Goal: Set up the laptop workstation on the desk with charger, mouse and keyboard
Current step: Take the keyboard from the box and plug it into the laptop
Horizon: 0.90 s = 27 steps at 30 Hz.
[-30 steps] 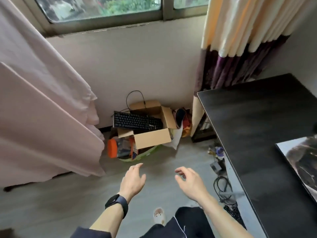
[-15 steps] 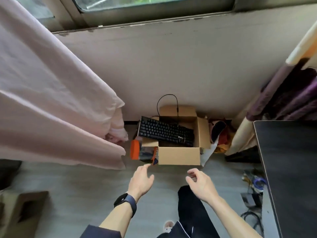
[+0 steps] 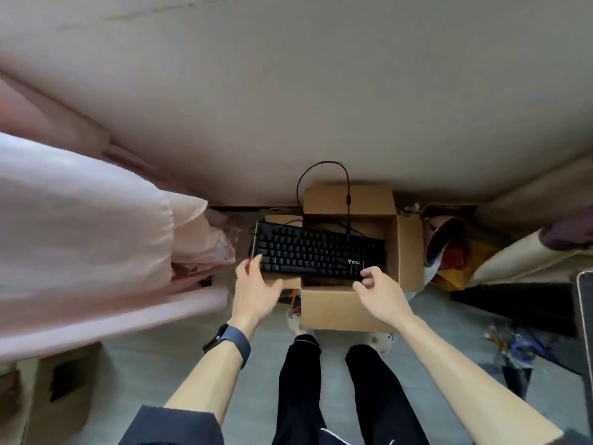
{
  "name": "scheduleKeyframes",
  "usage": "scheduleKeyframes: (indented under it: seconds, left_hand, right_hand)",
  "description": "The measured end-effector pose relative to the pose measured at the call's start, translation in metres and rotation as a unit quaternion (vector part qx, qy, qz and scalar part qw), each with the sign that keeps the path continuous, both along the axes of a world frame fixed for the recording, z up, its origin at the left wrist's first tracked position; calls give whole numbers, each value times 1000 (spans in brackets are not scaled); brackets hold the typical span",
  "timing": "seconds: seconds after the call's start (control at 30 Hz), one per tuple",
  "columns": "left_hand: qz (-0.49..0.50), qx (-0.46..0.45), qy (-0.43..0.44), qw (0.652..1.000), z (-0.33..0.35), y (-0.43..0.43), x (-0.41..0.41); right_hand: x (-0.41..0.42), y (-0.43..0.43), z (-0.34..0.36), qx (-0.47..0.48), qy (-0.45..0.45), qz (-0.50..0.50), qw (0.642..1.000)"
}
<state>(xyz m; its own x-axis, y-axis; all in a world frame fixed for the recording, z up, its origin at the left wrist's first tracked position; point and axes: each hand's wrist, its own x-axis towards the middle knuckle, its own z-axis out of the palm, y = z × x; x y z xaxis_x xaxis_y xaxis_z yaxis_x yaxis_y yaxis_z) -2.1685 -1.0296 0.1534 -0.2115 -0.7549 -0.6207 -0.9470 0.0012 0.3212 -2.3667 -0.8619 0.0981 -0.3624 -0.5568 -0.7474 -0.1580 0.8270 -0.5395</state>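
A black keyboard (image 3: 317,250) lies across the top of an open cardboard box (image 3: 337,306) on the floor by the wall. Its black cable (image 3: 321,165) loops up behind the box. My left hand (image 3: 253,290), a dark watch on its wrist, touches the keyboard's front left corner with straight fingers, the thumb just below the front edge. My right hand (image 3: 378,290) is at the front right edge, fingers loosely curled against it. I cannot tell that either hand grips the keyboard. No laptop, charger or mouse is in sight.
Pink fabric (image 3: 80,220) hangs close on the left. A brown box (image 3: 57,396) sits at the lower left. Bags and clutter (image 3: 449,252) lie right of the box. The dark desk's edge (image 3: 584,316) shows at far right, with cables (image 3: 519,348) on the floor beside it.
I have stepped up to the box and bent over it. Both hands moved forward from mid-air to the keyboard's front corners. The desk has slid almost out of view to the right.
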Motion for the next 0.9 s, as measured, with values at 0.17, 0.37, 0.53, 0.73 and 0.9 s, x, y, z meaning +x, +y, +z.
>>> scheduleKeyframes:
  seconds: [0.17, 0.37, 0.53, 0.73, 0.9]
  left_hand:
    - [64, -10, -13, 998, -62, -64, -10]
    - [55, 26, 60, 996, -119, -114, 7]
    - [27, 114, 95, 989, -151, -143, 15]
    - [65, 131, 81, 986, -154, -145, 10]
    - [45, 89, 66, 993, -109, -119, -13]
  right_hand:
    - [-17, -61, -64, 23, 12, -15, 1000]
    - [-24, -123, -125, 56, 12, 2, 998]
    - [-24, -157, -163, 98, 26, 29, 994]
    - [3, -152, -155, -3, 80, -69, 994]
    - [9, -130, -98, -36, 121, -156, 980]
